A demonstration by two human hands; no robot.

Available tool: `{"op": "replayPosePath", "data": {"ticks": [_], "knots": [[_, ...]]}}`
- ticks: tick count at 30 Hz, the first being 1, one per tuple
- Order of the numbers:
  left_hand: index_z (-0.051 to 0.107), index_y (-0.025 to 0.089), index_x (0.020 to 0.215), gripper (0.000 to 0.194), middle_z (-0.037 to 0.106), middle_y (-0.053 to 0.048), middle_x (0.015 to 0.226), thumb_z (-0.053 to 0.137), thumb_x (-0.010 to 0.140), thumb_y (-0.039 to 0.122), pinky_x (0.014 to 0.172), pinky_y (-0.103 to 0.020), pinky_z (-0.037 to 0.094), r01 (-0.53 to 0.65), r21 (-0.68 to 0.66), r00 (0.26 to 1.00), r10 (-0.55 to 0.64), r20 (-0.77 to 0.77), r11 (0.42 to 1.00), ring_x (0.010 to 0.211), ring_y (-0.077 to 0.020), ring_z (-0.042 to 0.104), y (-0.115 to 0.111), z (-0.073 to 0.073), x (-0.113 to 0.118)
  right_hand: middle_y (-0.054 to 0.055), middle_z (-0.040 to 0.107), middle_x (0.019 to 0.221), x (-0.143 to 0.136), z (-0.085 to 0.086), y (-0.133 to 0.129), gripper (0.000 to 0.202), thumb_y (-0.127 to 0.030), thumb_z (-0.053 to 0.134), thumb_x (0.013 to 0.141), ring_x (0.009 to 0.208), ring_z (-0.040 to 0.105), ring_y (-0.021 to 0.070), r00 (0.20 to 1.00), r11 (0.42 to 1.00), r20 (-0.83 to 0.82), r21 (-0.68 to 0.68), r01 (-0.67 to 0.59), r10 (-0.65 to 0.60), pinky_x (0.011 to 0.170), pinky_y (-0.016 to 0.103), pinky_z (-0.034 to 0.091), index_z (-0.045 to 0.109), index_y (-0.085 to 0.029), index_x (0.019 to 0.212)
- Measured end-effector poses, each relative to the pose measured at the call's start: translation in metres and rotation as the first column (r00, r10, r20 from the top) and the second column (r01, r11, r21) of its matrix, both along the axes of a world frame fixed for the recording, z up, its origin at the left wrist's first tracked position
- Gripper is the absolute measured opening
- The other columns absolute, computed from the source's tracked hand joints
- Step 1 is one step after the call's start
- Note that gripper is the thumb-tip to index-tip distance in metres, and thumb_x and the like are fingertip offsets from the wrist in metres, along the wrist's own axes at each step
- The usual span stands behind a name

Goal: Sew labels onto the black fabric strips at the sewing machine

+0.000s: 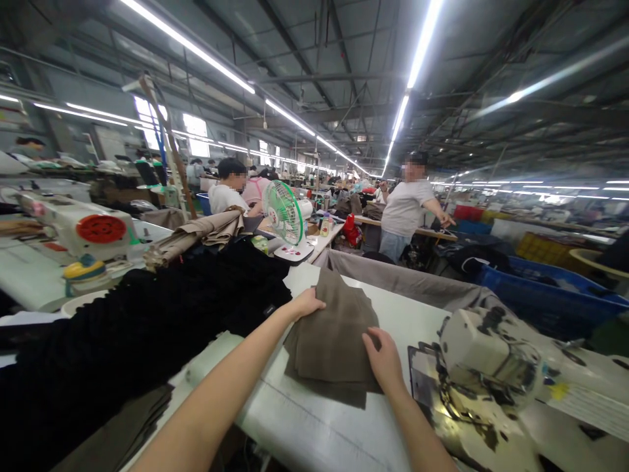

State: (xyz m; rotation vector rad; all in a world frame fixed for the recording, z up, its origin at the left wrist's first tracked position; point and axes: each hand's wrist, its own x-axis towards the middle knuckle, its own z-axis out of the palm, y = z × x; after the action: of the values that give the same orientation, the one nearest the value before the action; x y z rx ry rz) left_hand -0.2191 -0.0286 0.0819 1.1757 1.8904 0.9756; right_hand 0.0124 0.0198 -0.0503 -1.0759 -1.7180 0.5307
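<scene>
A stack of brown cut fabric pieces [334,334] lies on the pale worktable in front of me, its edges unevenly lined up. At the stack's upper left edge, my left hand [307,303] is closed on the cloth, thumb on top and the other fingers mostly hidden. My right hand [386,357] rests against the right edge, thumb and forefinger apart with a gap between them. Its remaining fingers are partly out of sight. A sheet of white material [301,276] shows behind the stack.
Close on the right stands a sewing machine [491,360]. Black garments [196,295] are heaped along the left. A green and white fan [284,213] stands beyond them. One co-worker [405,206] stands ahead; another [228,190] sits to the left. A blue bin [555,295] is at right.
</scene>
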Motion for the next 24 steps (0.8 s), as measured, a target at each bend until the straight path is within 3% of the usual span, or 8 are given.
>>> {"op": "replayPosePath", "data": {"ticks": [6, 10, 12, 14, 17, 21, 24], "knots": [[0.07, 0.017, 0.099, 0.022, 0.077, -0.005, 0.087, 0.067, 0.078, 0.011, 0.068, -0.028, 0.06, 0.113, 0.1, 0.941, -0.138, 0.308, 0.989, 0.08, -0.0225, 0.074, 0.023, 0.042, 0.032, 0.017, 0.069, 0.114, 0.018, 0.013, 0.008, 0.05, -0.057, 0.048, 0.088, 0.11, 0.061, 0.0299, 0.975, 0.987, -0.165, -0.081, 0.138, -0.15, 0.094, 0.044, 0.049, 0.069, -0.015, 0.105], [0.07, 0.015, 0.097, 0.024, 0.077, -0.007, 0.089, 0.071, 0.074, 0.01, 0.071, -0.029, 0.06, 0.115, 0.225, 0.889, -0.201, 0.412, 0.968, 0.079, -0.0215, 0.073, 0.047, 0.069, 0.049, 0.018, 0.068, 0.114, 0.027, 0.021, 0.007, 0.056, -0.061, 0.048, 0.086, 0.109, 0.06, 0.0294, 0.956, 0.977, -0.211, -0.11, 0.185, -0.205, 0.09, 0.042, 0.05, 0.068, -0.012, 0.105], [0.07, 0.014, 0.102, 0.027, 0.077, -0.008, 0.095, 0.072, 0.075, 0.012, 0.075, -0.03, 0.06, 0.09, 0.28, 0.877, -0.209, 0.432, 0.956, 0.081, -0.021, 0.073, 0.054, 0.074, 0.047, 0.018, 0.068, 0.112, 0.029, 0.023, 0.007, 0.055, -0.061, 0.048, 0.085, 0.107, 0.061, 0.0292, 0.952, 0.974, -0.217, -0.11, 0.196, -0.216, 0.09, 0.041, 0.049, 0.068, -0.012, 0.103], [0.068, 0.015, 0.109, 0.03, 0.077, -0.009, 0.1, 0.072, 0.079, 0.016, 0.078, -0.03, 0.06, 0.045, 0.302, 0.884, -0.178, 0.432, 0.952, 0.085, -0.0205, 0.073, 0.055, 0.068, 0.039, 0.017, 0.069, 0.111, 0.03, 0.023, 0.007, 0.054, -0.059, 0.048, 0.085, 0.107, 0.061, 0.0289, 0.951, 0.974, -0.217, -0.1, 0.201, -0.219, 0.091, 0.041, 0.048, 0.068, -0.013, 0.103], [0.066, 0.015, 0.113, 0.035, 0.076, -0.01, 0.1, 0.073, 0.08, 0.025, 0.078, -0.033, 0.06, -0.03, 0.218, 0.926, -0.055, 0.374, 0.976, 0.088, -0.0232, 0.073, 0.043, 0.037, 0.021, 0.017, 0.068, 0.11, 0.029, 0.018, 0.01, 0.05, -0.054, 0.046, 0.086, 0.107, 0.061, 0.0291, 0.955, 0.976, -0.203, -0.083, 0.202, -0.215, 0.094, 0.042, 0.047, 0.068, -0.013, 0.104], [0.066, 0.011, 0.108, 0.042, 0.076, -0.015, 0.098, 0.08, 0.072, 0.027, 0.082, -0.042, 0.058, -0.146, 0.007, 0.979, 0.143, 0.146, 0.989, 0.096, -0.0325, 0.072, 0.018, -0.015, 0.0, 0.019, 0.068, 0.106, 0.029, 0.012, 0.013, 0.048, -0.051, 0.043, 0.087, 0.104, 0.062, 0.0306, 0.957, 0.973, -0.179, -0.062, 0.22, -0.228, 0.095, 0.045, 0.047, 0.069, -0.012, 0.101], [0.066, 0.013, 0.112, 0.046, 0.073, -0.016, 0.113, 0.08, 0.073, 0.03, 0.094, -0.04, 0.052, -0.201, -0.026, 0.979, 0.2, -0.04, 0.979, 0.112, -0.0335, 0.067, 0.007, -0.034, -0.007, 0.02, 0.066, 0.111, 0.03, 0.014, 0.013, 0.049, -0.051, 0.041, 0.089, 0.109, 0.059, 0.0318, 0.965, 0.974, -0.137, -0.001, 0.226, -0.224, 0.099, 0.048, 0.045, 0.067, -0.012, 0.104]]}}
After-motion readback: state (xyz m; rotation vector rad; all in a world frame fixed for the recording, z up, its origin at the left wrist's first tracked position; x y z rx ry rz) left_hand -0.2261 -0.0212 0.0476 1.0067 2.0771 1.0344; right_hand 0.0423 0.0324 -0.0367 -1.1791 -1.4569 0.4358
